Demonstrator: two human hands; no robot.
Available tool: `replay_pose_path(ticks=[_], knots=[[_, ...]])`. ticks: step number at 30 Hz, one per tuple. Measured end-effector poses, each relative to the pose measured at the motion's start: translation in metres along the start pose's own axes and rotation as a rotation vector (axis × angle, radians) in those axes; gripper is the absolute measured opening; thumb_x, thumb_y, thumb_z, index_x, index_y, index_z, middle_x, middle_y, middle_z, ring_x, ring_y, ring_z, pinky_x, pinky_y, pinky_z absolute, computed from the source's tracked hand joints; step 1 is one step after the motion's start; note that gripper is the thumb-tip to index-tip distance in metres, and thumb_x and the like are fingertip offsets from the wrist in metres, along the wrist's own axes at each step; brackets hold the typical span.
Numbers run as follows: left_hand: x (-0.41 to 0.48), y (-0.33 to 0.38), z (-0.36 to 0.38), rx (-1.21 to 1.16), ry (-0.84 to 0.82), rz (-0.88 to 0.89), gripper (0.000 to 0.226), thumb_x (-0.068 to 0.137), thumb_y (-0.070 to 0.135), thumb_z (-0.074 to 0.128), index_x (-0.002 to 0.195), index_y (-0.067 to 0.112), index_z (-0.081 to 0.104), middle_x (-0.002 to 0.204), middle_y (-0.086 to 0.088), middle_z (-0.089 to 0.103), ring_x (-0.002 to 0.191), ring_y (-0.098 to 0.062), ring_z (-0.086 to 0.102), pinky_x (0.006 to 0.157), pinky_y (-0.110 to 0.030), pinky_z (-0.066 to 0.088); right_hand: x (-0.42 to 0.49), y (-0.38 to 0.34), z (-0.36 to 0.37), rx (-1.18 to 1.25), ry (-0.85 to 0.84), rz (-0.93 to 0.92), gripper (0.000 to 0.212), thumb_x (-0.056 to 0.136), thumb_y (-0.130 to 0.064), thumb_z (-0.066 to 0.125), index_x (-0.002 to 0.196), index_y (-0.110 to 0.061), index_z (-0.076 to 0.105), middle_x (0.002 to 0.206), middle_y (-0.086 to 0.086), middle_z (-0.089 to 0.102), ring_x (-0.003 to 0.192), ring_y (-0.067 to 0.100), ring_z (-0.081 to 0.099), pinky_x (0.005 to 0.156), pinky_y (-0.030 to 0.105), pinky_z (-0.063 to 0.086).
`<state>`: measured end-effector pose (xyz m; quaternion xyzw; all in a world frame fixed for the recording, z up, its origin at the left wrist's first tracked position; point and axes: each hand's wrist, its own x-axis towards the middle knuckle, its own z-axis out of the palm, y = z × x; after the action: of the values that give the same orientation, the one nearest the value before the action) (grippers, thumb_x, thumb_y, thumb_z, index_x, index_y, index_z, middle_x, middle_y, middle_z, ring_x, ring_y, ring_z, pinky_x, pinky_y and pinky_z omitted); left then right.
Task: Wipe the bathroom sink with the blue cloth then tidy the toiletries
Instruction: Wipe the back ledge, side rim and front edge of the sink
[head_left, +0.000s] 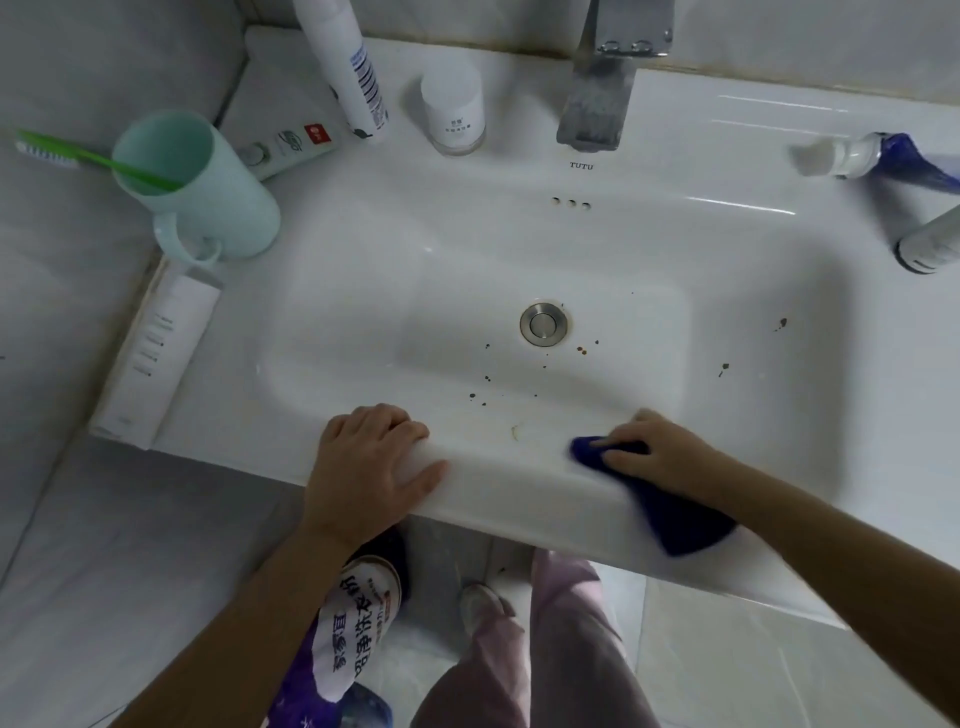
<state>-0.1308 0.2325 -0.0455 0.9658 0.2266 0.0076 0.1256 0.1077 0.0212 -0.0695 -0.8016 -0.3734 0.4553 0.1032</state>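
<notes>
The white sink (519, 249) has brown specks around its drain (543, 323) and on the right slope. My right hand (660, 452) presses the blue cloth (675, 514) onto the sink's front rim, fingers curled over its upper end. My left hand (374, 457) rests on the front rim to the left, fingers bent over the inner edge, thumb along the rim. Toiletries stand around the basin: a mint cup (208, 192) with a green toothbrush (78, 156), a tall white bottle (348, 67), a small white jar (452, 109), a lying tube (291, 145) and a white box (156, 353).
The chrome tap (597, 98) stands at the back centre. On the right rim lie a blue-and-white tube (872, 156) and a grey bottle (930, 249). A purple detergent bag (343, 634) stands on the tiled floor beside my legs. A wall closes the left side.
</notes>
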Motion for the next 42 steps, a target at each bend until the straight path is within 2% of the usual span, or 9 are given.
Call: replay_pose_path(ticks=[3, 10, 16, 21, 25, 31, 34, 38, 42], knots=[[-0.001, -0.001, 0.001, -0.010, 0.020, 0.006, 0.044, 0.081, 0.054, 0.046, 0.088, 0.016, 0.067, 0.088, -0.001, 0.059, 0.080, -0.021, 0.055, 0.077, -0.031, 0.032, -0.006, 0.023, -0.007, -0.059, 0.144, 0.187, 0.032, 0.090, -0.024, 0.056, 0.121, -0.017, 0.060, 0.100, 0.005, 0.036, 0.095, 0.028, 0.054, 0.077, 0.021, 0.031], [0.000, 0.000, 0.002, -0.017, 0.044, 0.000, 0.044, 0.080, 0.055, 0.047, 0.087, 0.016, 0.067, 0.087, 0.000, 0.059, 0.078, -0.020, 0.055, 0.075, -0.030, 0.032, 0.026, -0.056, 0.013, 0.119, -0.044, -0.117, 0.028, 0.092, -0.031, 0.053, 0.117, -0.024, 0.061, 0.100, -0.001, 0.041, 0.090, 0.015, 0.046, 0.079, 0.022, 0.029], [-0.001, 0.000, 0.003, -0.015, 0.049, -0.003, 0.044, 0.081, 0.055, 0.047, 0.087, 0.016, 0.067, 0.087, 0.000, 0.059, 0.077, -0.019, 0.055, 0.076, -0.029, 0.032, 0.024, -0.011, 0.006, -0.019, 0.127, 0.086, 0.032, 0.091, -0.026, 0.054, 0.121, -0.016, 0.057, 0.103, 0.005, 0.037, 0.094, 0.028, 0.053, 0.079, 0.023, 0.033], [-0.001, -0.002, 0.007, -0.011, 0.048, -0.033, 0.042, 0.080, 0.056, 0.049, 0.089, 0.018, 0.065, 0.088, 0.002, 0.058, 0.079, -0.018, 0.054, 0.077, -0.028, 0.033, 0.085, -0.091, 0.035, 0.061, 0.024, -0.199, 0.035, 0.093, -0.028, 0.051, 0.127, -0.019, 0.053, 0.112, 0.007, 0.038, 0.098, 0.026, 0.051, 0.086, 0.025, 0.035], [0.000, -0.001, 0.007, -0.007, 0.056, -0.021, 0.042, 0.079, 0.055, 0.050, 0.087, 0.017, 0.065, 0.088, 0.001, 0.059, 0.078, -0.019, 0.054, 0.077, -0.030, 0.034, 0.055, -0.056, 0.020, 0.084, -0.110, -0.289, 0.032, 0.093, -0.028, 0.051, 0.124, -0.022, 0.056, 0.097, -0.005, 0.038, 0.089, 0.013, 0.047, 0.080, 0.019, 0.032], [-0.002, 0.000, 0.012, 0.007, 0.098, -0.033, 0.042, 0.078, 0.054, 0.052, 0.089, 0.016, 0.065, 0.089, -0.002, 0.060, 0.080, -0.024, 0.057, 0.076, -0.035, 0.037, 0.100, -0.073, 0.032, -0.043, 0.175, -0.259, 0.034, 0.093, -0.028, 0.051, 0.125, -0.017, 0.056, 0.106, 0.004, 0.039, 0.085, 0.022, 0.052, 0.077, 0.024, 0.038], [-0.003, 0.000, 0.010, 0.001, 0.123, -0.064, 0.045, 0.076, 0.054, 0.054, 0.091, 0.013, 0.063, 0.092, -0.006, 0.060, 0.086, -0.025, 0.053, 0.080, -0.035, 0.037, 0.107, -0.102, 0.040, 0.045, 0.057, -0.375, 0.034, 0.092, -0.028, 0.052, 0.124, -0.017, 0.057, 0.103, 0.002, 0.040, 0.087, 0.019, 0.051, 0.074, 0.020, 0.035], [-0.008, 0.002, 0.009, -0.005, 0.217, -0.199, 0.047, 0.073, 0.055, 0.057, 0.097, 0.016, 0.056, 0.101, -0.009, 0.060, 0.100, -0.026, 0.050, 0.093, -0.041, 0.034, 0.073, -0.060, 0.030, 0.116, 0.021, -0.434, 0.030, 0.090, -0.022, 0.056, 0.119, -0.016, 0.061, 0.092, -0.004, 0.042, 0.080, 0.011, 0.049, 0.068, 0.007, 0.034], [-0.020, -0.024, 0.009, 0.012, 0.278, -0.367, 0.045, 0.073, 0.052, 0.058, 0.104, 0.019, 0.053, 0.113, -0.013, 0.058, 0.113, -0.030, 0.047, 0.098, -0.047, 0.034, 0.113, -0.087, 0.037, -0.009, 0.151, -0.339, 0.033, 0.092, -0.027, 0.053, 0.123, -0.017, 0.058, 0.104, 0.003, 0.041, 0.082, 0.017, 0.050, 0.073, 0.019, 0.034]])
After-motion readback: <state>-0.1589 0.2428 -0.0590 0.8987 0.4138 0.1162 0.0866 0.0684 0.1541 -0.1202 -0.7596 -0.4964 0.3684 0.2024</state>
